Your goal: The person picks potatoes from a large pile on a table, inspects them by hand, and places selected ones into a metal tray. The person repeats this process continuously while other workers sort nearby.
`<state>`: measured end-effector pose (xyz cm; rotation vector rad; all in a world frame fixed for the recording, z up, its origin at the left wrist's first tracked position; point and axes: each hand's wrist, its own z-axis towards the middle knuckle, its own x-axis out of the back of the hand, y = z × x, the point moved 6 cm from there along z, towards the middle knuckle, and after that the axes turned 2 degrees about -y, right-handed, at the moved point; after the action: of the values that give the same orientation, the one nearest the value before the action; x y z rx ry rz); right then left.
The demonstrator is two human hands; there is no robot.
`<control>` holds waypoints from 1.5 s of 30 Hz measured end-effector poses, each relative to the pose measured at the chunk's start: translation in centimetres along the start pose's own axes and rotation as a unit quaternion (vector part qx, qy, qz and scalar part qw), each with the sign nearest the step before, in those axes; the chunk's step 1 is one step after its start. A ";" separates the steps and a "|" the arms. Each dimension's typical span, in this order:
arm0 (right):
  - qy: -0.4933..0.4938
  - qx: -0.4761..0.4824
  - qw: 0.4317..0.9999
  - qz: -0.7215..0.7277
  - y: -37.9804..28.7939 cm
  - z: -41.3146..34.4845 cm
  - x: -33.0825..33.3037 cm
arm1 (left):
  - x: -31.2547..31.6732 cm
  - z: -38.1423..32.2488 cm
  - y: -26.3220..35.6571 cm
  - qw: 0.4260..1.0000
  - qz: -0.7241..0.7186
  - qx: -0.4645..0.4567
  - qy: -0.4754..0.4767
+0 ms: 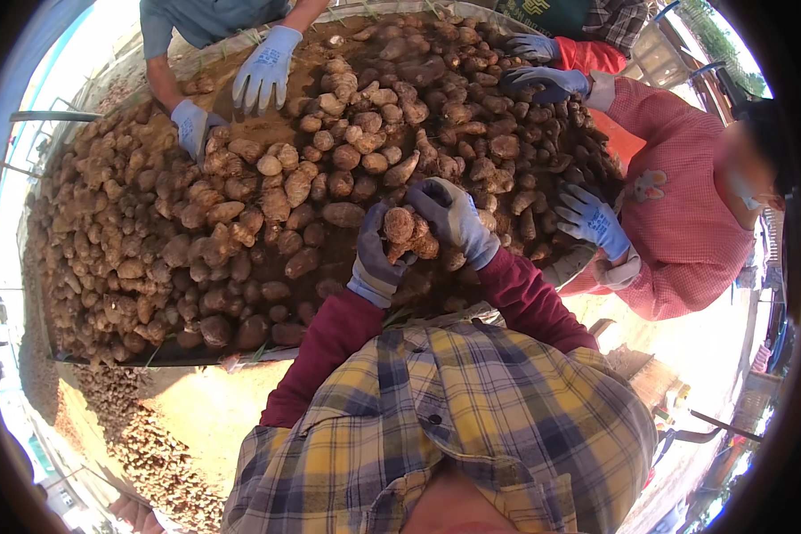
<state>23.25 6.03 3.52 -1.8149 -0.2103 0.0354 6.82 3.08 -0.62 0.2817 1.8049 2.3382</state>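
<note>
A joined clump of brown taro corms point(410, 233) is held between my two gloved hands, over the near edge of a large heap of taro point(240, 200). My left hand point(379, 257), in a grey-palmed, light blue glove, grips the clump from the left and below. On the clump's upper right side my right hand point(455, 219), gloved alike, closes its fingers against it. Round and elongated corms with rough, fibrous skin surround both hands on a broad raised surface. Part of the clump is hidden by my fingers.
At the far left, a co-worker's gloved hands point(265, 70) are at the heap. A co-worker in a pink checked garment point(674, 160) reaches in from the right, and another co-worker's gloved hand point(534, 48) is at the top right. More taro point(153, 447) lies on the ground at lower left.
</note>
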 end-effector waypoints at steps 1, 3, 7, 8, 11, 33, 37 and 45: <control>-0.016 0.062 0.997 -0.053 -0.5 -0.3 -0.7 | 0.0 -0.5 -0.9 0.999 -0.030 0.023 0.008; -0.032 0.083 0.992 -0.092 -0.4 -1.3 -0.9 | 0.0 -1.4 -1.6 0.989 -0.151 -0.006 -0.010; -0.105 0.110 0.984 -0.097 -0.7 -3.0 -0.9 | -2.3 -2.7 -4.1 0.870 -0.453 0.196 -0.013; -0.109 0.079 0.982 -0.134 -0.3 -3.0 -0.6 | -3.0 -3.2 -4.3 0.840 -0.485 0.245 -0.008; -0.120 -0.007 0.988 -0.092 0.6 -2.7 0.2 | -3.7 -3.8 -4.1 0.821 -0.511 0.255 0.006; 0.024 0.295 0.925 -0.237 -4.3 -6.8 -1.9 | -1.2 1.5 4.7 0.987 -0.113 0.115 0.027; 0.067 0.278 0.914 -0.287 -3.2 -6.8 -3.3 | -0.2 0.5 6.2 0.997 -0.045 0.048 0.045; -0.048 0.160 0.905 -0.391 -0.2 -4.6 -4.0 | -0.5 -0.2 7.7 0.983 0.110 0.025 0.146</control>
<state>19.88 1.00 4.56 -1.2964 -0.9354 -0.3875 7.04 0.81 6.74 0.1582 2.0616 2.6045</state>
